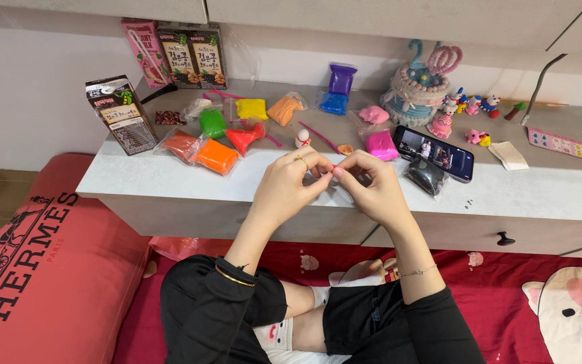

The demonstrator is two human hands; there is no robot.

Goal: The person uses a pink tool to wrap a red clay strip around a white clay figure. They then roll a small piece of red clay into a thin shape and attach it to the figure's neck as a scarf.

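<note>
Two hands met above the worktop's (170,176) front edge, the left hand (289,182) and right hand (370,185) pinching a tiny piece between their fingertips (335,172), too small to tell its colour or shape. Both wrists were raised, fingers curled inward. Just behind lay a small white figure (302,139), a pink bag (380,144), a phone (434,154) and a black bag (426,176); orange bags (205,152) lay further left.

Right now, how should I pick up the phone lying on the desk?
Pinch the phone across its two long edges, coming straight down from above. It lies flat, screen up, angled on the desk. Grip its nearer end; the black clay bag touches the lower edge.
</note>
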